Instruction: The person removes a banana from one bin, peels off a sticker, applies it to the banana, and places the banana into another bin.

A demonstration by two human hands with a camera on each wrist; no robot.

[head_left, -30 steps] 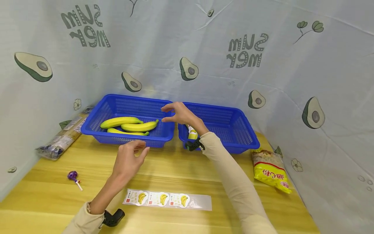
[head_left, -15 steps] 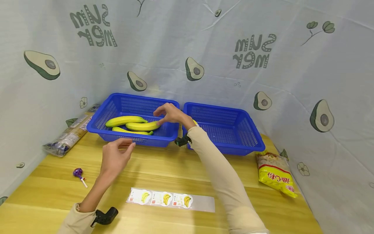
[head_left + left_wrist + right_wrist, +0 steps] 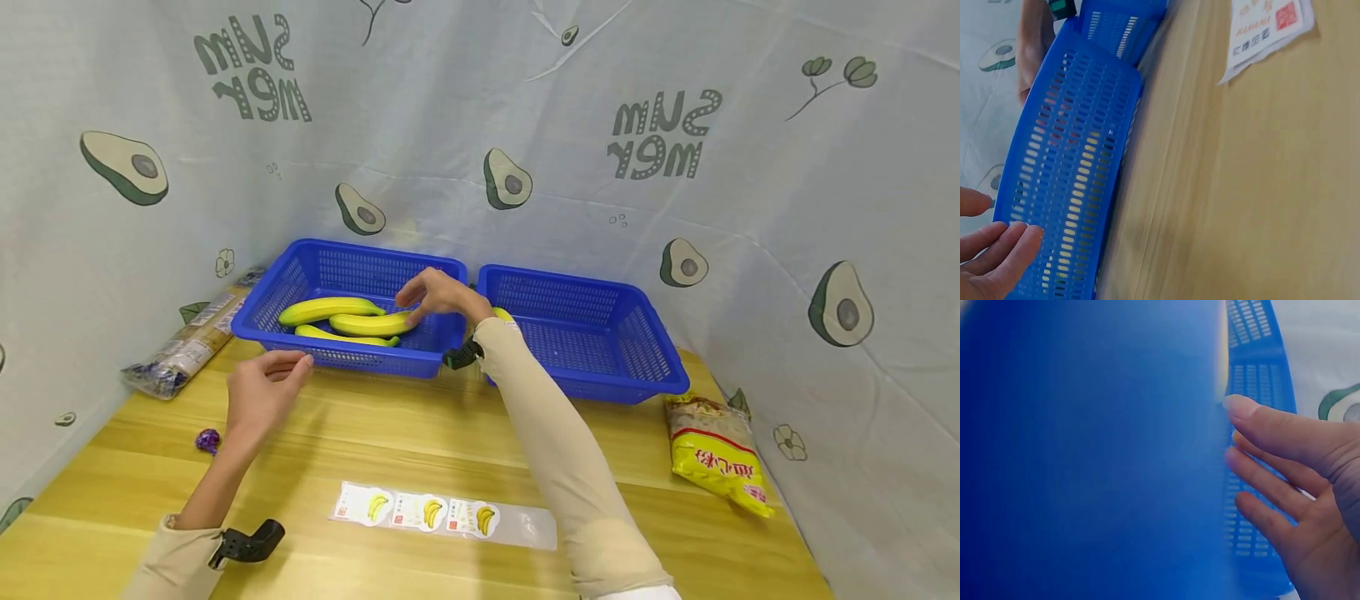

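Three yellow bananas lie in the left blue basket point(image 3: 352, 360): a back one point(image 3: 326, 309), a middle one point(image 3: 367, 324) and a front one point(image 3: 341, 336). Over the basket's right side, my right hand point(image 3: 441, 295) spreads thumb and fingers around the stem end of the middle banana. The thumb looks to be at that end; contact cannot be told. My right hand point(image 3: 1294, 494) shows the same gap in the right wrist view. In front of the basket, my left hand point(image 3: 262, 387) hangs with loosely bent fingers and holds nothing. Its fingertips point(image 3: 1034, 234) appear before the basket wall in the left wrist view.
A second blue basket point(image 3: 600, 387) stands at right, with a yellow thing point(image 3: 504, 315) partly behind my right arm. A strip of banana stickers point(image 3: 450, 515) lies in front. Around are a purple lollipop point(image 3: 207, 441), a long plastic-wrapped pack point(image 3: 191, 342) and a yellow food bag point(image 3: 716, 454).
My right hand has moved left and down from between the baskets to the middle banana's end. My left hand has drifted left, now covering the lollipop's stick. The view has shifted slightly.
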